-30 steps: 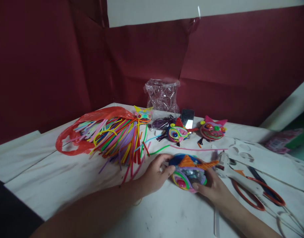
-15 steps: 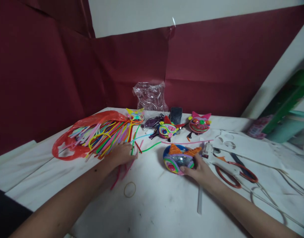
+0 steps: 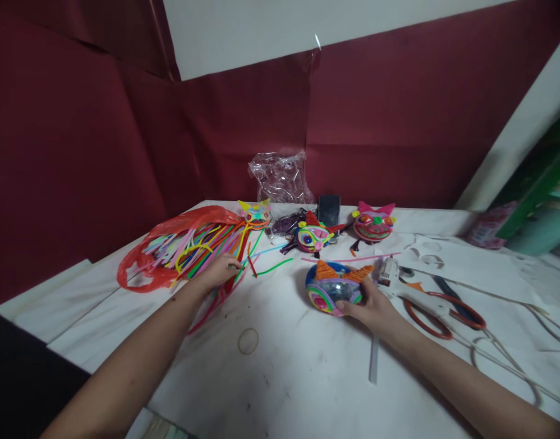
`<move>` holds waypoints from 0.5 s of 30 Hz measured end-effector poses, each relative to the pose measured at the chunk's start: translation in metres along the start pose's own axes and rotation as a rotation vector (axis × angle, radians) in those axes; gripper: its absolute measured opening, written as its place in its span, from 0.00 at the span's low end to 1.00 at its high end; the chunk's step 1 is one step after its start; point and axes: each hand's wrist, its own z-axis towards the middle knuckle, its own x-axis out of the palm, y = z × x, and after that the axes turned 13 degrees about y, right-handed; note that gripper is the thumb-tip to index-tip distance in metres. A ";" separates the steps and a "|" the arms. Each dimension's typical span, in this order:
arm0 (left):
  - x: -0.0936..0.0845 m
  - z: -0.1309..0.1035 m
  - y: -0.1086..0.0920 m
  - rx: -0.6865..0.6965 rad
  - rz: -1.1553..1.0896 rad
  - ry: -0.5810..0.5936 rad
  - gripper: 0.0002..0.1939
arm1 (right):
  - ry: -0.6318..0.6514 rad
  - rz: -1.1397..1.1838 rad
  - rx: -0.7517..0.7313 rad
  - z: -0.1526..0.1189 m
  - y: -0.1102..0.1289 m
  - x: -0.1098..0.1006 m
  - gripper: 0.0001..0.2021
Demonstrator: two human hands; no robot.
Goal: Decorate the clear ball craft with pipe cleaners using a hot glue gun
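Observation:
My right hand (image 3: 373,308) grips a round animal head (image 3: 337,289) with two orange pipe-cleaner ears, a coloured coil eye and a dark shiny patch between. Its thumb lies on the front, while the other fingers are partly hidden behind. To the left, my left hand (image 3: 222,272) is closed over pink pipe cleaners (image 3: 211,312), whose ends trail toward me; its fingertips are partly hidden. Just beyond it lies a bundle of many-coloured pipe cleaners (image 3: 206,244) on a red plastic bag (image 3: 133,274). Loose green pipe cleaner (image 3: 275,267) rests beside this hand.
Finished heads stand behind: one yellow-eared (image 3: 256,213), one red-eared (image 3: 312,236), one pink-eared (image 3: 373,222). A phone (image 3: 329,210) and clear plastic wrap (image 3: 280,177) are at the back. At right lie a glue gun (image 3: 389,271), scissors (image 3: 467,310) and a cord. A rubber band (image 3: 248,341) lies in front.
My left hand has drawn the pink pipe cleaners left across the table. My right hand keeps its hold on the orange-eared head. The whole view has shifted slightly.

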 end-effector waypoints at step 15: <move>0.006 0.018 -0.017 -0.023 0.111 0.013 0.12 | 0.018 0.093 -0.049 -0.001 0.017 0.003 0.31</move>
